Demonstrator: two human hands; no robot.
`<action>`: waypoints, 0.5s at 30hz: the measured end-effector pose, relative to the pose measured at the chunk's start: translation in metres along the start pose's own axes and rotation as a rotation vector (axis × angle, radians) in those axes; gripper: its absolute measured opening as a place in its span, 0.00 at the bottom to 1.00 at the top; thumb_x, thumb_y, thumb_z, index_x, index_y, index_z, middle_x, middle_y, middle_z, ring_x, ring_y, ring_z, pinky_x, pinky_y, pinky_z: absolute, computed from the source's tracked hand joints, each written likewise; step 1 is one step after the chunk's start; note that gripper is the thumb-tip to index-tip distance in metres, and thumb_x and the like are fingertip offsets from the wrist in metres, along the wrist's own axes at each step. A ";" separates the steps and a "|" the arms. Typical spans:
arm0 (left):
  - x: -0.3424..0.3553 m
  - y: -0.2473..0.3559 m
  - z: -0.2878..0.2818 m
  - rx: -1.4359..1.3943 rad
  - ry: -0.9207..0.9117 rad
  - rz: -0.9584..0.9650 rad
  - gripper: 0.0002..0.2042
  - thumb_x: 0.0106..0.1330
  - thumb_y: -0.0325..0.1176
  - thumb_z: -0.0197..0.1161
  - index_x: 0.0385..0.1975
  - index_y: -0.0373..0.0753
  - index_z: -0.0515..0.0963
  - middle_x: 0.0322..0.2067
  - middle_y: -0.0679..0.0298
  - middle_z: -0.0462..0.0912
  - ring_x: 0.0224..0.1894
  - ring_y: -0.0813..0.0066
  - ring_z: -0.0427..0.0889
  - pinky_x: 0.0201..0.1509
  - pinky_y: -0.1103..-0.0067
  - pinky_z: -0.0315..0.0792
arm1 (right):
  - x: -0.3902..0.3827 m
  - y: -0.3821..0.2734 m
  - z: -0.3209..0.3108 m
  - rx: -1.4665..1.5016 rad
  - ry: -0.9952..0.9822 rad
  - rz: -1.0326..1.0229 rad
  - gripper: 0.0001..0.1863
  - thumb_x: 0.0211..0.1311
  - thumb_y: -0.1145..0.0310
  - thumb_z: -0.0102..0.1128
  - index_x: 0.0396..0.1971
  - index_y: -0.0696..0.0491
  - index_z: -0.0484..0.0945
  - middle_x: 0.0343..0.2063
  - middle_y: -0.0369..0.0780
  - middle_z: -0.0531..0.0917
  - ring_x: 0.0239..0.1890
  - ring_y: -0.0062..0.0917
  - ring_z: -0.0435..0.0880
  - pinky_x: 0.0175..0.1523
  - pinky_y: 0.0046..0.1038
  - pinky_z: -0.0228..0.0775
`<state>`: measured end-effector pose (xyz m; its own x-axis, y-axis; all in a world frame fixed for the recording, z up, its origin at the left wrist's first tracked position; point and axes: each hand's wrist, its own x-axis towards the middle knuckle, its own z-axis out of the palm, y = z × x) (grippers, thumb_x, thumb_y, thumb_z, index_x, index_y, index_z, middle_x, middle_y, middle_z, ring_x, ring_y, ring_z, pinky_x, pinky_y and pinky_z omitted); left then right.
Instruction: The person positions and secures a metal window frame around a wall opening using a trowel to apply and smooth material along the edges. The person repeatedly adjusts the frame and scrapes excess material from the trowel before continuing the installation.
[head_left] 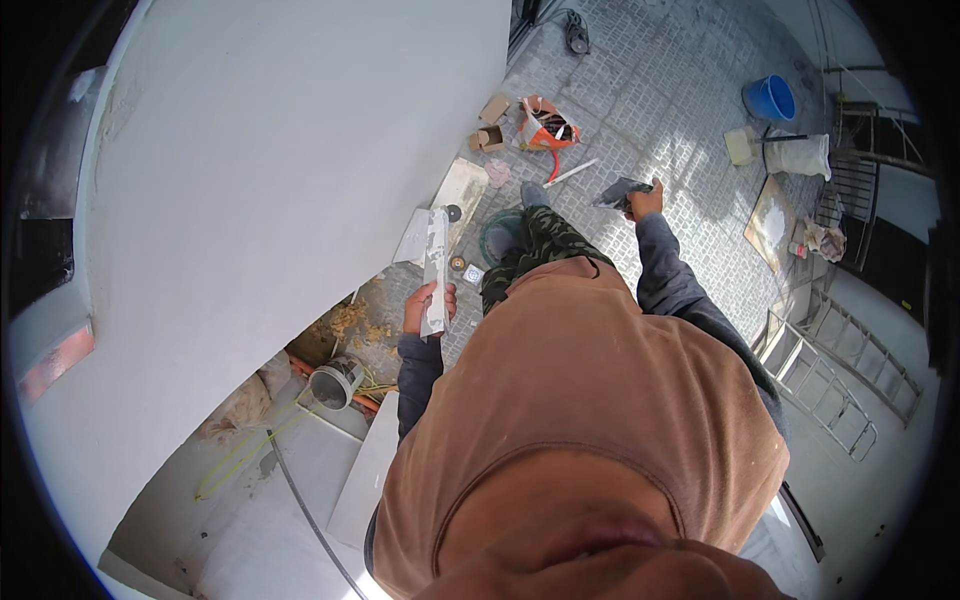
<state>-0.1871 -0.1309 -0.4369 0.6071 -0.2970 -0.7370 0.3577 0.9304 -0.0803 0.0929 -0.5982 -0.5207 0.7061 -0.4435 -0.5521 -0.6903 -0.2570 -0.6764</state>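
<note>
My left hand is closed on a long pale strip smeared with white material, held upright in the view beside the white wall. My right hand, out over the paved floor, grips a dark tool with a flat face; its exact kind is hard to make out. Below and between my hands are my legs in camouflage trousers and a green bucket, partly hidden by my leg. Pale boards lie along the wall's foot, near a small square item.
An orange-white bag, cardboard boxes and a white rod lie ahead. At right are a blue bucket, a white sack, a stained board and ladders. A grey bucket, hoses and cables lie lower left.
</note>
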 end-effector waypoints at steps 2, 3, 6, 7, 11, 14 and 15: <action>0.019 0.020 0.034 0.129 -0.098 -0.071 0.17 0.74 0.37 0.56 0.53 0.30 0.69 0.41 0.55 0.78 0.35 0.70 0.80 0.37 0.74 0.82 | 0.002 0.041 -0.040 0.043 -0.049 0.121 0.33 0.59 0.75 0.62 0.66 0.56 0.65 0.45 0.53 0.84 0.34 0.40 0.88 0.26 0.40 0.83; 0.024 0.025 0.051 0.198 -0.157 -0.104 0.17 0.75 0.37 0.56 0.54 0.31 0.68 0.41 0.56 0.77 0.36 0.71 0.78 0.37 0.75 0.81 | 0.005 0.058 -0.056 0.091 -0.056 0.195 0.31 0.60 0.73 0.62 0.64 0.58 0.67 0.43 0.52 0.85 0.34 0.39 0.88 0.26 0.40 0.83; 0.032 0.032 0.093 0.332 -0.228 0.001 0.17 0.76 0.39 0.55 0.55 0.32 0.68 0.40 0.57 0.76 0.34 0.72 0.77 0.36 0.75 0.80 | 0.005 0.111 -0.092 0.341 0.126 0.439 0.22 0.63 0.66 0.66 0.54 0.60 0.75 0.37 0.48 0.87 0.34 0.35 0.87 0.28 0.38 0.82; 0.034 0.033 0.102 0.374 -0.233 0.050 0.19 0.77 0.44 0.53 0.54 0.32 0.68 0.39 0.58 0.75 0.34 0.73 0.76 0.35 0.76 0.80 | 0.002 0.132 -0.107 0.456 0.107 0.438 0.22 0.62 0.63 0.69 0.52 0.57 0.78 0.39 0.45 0.87 0.36 0.33 0.87 0.32 0.37 0.81; 0.063 0.041 0.129 0.424 -0.224 0.051 0.30 0.78 0.61 0.46 0.56 0.36 0.70 0.38 0.58 0.77 0.34 0.69 0.79 0.36 0.73 0.79 | 0.020 0.235 -0.145 0.390 0.209 0.420 0.25 0.61 0.55 0.72 0.52 0.56 0.81 0.43 0.44 0.87 0.40 0.35 0.86 0.46 0.41 0.79; 0.107 0.034 0.156 0.593 -0.188 0.127 0.30 0.78 0.61 0.46 0.55 0.36 0.71 0.38 0.57 0.79 0.34 0.68 0.81 0.35 0.72 0.81 | 0.078 0.313 -0.168 0.086 0.341 0.736 0.22 0.63 0.49 0.71 0.43 0.55 0.87 0.37 0.45 0.88 0.36 0.33 0.85 0.48 0.41 0.75; 0.126 0.024 0.168 0.643 -0.212 0.186 0.30 0.78 0.61 0.45 0.54 0.35 0.72 0.37 0.57 0.81 0.31 0.68 0.82 0.33 0.71 0.82 | 0.089 0.342 -0.178 -0.091 0.178 0.600 0.24 0.63 0.48 0.71 0.44 0.56 0.87 0.38 0.46 0.88 0.38 0.35 0.85 0.50 0.41 0.73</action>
<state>0.0168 -0.1822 -0.4191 0.8008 -0.2411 -0.5483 0.5433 0.6777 0.4955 -0.1081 -0.8783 -0.7143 0.1598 -0.6671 -0.7277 -0.9742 0.0122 -0.2252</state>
